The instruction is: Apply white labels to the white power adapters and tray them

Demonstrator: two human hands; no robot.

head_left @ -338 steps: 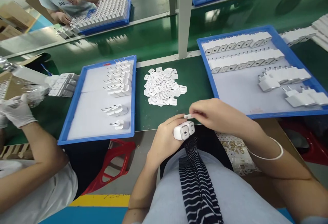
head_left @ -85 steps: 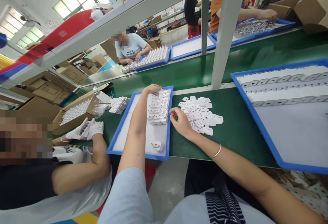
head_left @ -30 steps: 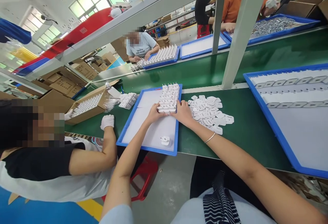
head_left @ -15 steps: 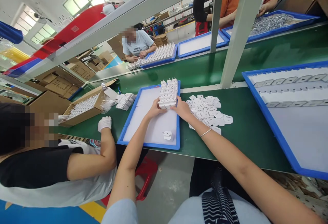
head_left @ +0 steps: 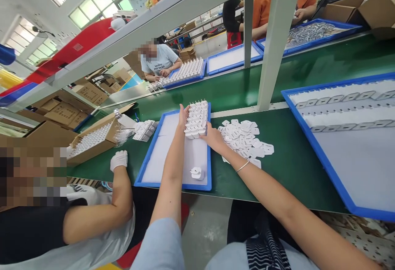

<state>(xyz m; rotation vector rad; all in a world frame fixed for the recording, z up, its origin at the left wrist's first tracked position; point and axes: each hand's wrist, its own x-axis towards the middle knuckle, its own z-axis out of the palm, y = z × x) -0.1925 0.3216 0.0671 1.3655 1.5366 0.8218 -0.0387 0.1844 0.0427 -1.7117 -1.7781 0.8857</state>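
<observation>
A tight block of white plastic parts with upright pins (head_left: 196,119) sits at the far right of a blue-rimmed tray (head_left: 142,175). Along the block's left side, my left hand (head_left: 183,117) lies flat, its fingers stretched toward the far end. My right hand (head_left: 213,138) grips the block's near right corner, with some of its fingers hidden. Nearer to me in the same tray, a single white part (head_left: 196,173) stands apart. To the right of my right hand, a loose pile of flat white pieces (head_left: 243,138) is spread on the green table.
A larger blue-rimmed tray (head_left: 327,175) with rows of parts lies to the right. On the left are a cardboard box of white parts (head_left: 92,142) and a co-worker's gloved hand (head_left: 119,160). A metal post (head_left: 274,47) rises behind the table.
My left hand has moved from the block's near left corner up along its left side, its fingers now straightened. My right hand stays at the near right corner. The camera view has shifted slightly.
</observation>
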